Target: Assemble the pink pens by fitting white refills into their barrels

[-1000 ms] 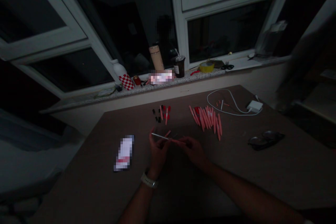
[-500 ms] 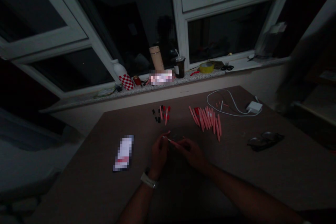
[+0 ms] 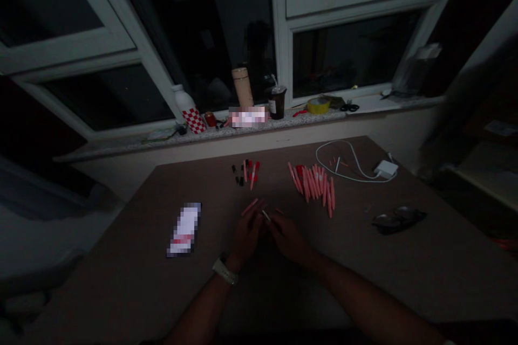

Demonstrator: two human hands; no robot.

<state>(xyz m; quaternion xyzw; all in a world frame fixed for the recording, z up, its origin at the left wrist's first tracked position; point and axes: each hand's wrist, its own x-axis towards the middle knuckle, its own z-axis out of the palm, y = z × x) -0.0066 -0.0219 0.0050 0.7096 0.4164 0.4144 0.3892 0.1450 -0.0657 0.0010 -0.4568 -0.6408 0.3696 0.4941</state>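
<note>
Close together over the table, both my hands have bent, closed fingers. My left hand [image 3: 246,237] has a pink pen barrel [image 3: 250,207] sticking out past its fingers; the dim light blurs its exact grip. Between the fingertips of both hands sits a short white pen refill [image 3: 266,215], pinched by my right hand [image 3: 290,237]. A small pink pen piece [image 3: 279,211] shows just beyond the right fingers. Farther right lies a row of pink pens [image 3: 313,183]. Ahead to the left are black pen caps [image 3: 238,175], red caps [image 3: 257,167] and pink pens [image 3: 253,178].
A lit phone [image 3: 184,230] lies at left. Folded glasses [image 3: 399,220] rest at right, below a white charger [image 3: 386,168] with a looped cable. Inside the loop are a white stick [image 3: 337,165] and small pink pieces. On the windowsill stand a checked bottle [image 3: 190,110], a flask [image 3: 243,88] and a drink cup [image 3: 277,102].
My hands have drawn closer together and turned. The white refill now shows between the fingertips, and a pink barrel appears beyond my left fingers. The view has shifted slightly.
</note>
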